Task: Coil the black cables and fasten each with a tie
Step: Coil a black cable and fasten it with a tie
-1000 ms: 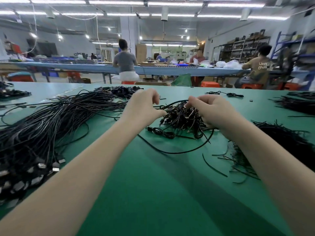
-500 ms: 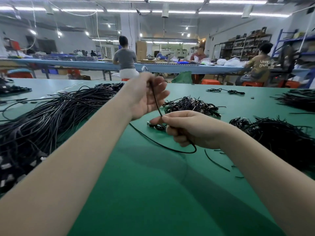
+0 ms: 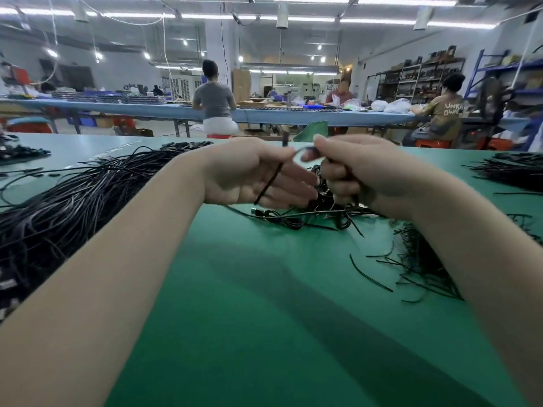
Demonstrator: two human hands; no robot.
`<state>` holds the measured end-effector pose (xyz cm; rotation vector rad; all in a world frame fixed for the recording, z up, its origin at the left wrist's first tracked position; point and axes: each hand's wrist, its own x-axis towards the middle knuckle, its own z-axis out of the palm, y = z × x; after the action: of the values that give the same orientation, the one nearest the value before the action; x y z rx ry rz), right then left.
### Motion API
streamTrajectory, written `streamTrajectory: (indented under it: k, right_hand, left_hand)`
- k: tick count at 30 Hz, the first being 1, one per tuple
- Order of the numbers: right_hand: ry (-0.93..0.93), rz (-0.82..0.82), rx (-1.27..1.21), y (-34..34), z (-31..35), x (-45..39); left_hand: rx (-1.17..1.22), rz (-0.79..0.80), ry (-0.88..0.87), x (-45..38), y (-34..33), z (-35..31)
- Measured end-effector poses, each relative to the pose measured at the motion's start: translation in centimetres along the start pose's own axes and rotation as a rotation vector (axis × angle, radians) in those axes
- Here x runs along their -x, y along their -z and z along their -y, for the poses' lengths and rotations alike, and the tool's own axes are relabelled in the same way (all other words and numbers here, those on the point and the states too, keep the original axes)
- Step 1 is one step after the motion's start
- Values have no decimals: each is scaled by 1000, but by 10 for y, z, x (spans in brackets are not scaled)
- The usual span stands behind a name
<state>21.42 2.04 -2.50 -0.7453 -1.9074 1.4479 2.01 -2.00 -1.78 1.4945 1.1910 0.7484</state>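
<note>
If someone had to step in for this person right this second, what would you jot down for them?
Left hand: fingers out, one thin black cable running across the palm, pinched at the top by the thumb.
Right hand: fingers curled round the same cable, looping it; the picture is blurred there.
On the green table: a big heap of loose black cables to the left, a small pile of coiled cables under the hands, short black ties scattered to the right.
Done: some cables appear coiled.
Left: finish this coil, tie it, then work through the heap.
</note>
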Motion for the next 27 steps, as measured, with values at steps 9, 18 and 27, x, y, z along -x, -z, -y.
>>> streamTrajectory:
  k: [9,18,27]
  right_hand:
    - [-167,335,79,-37,-38,-3]
    - [54,-96,27,-7,-13,-10]
    - [-180,-40,428,-13,-62,-14]
  left_hand:
    - [685,-1,-458,11,21,-21]
    - [88,7,-4,-16,5,14]
    - [609,59,-346,-1,29,10]
